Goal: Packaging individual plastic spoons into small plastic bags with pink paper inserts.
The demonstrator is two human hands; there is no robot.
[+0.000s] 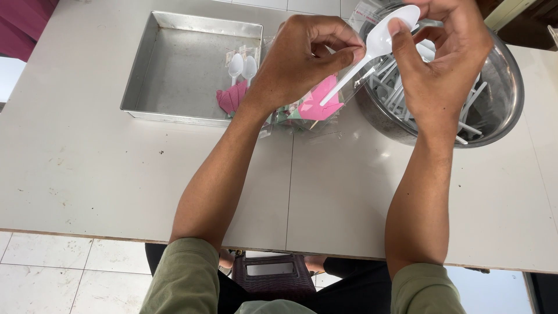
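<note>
Spoons (242, 65) in tray (174, 35), bowl (504, 87) alongside

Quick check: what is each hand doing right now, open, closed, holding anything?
Left hand: closed, pinching a clear bag with pink napkin inside.
Right hand: closed on a white plastic spoon, handle aimed into the bag.

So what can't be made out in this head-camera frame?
- Round metal bowl: top rim cut by the frame edge; right hand covers much of the contents.
- Clear plastic bag: its mouth hidden behind left hand.
- White plastic spoon: handle tip blurs into pink napkin.
</note>
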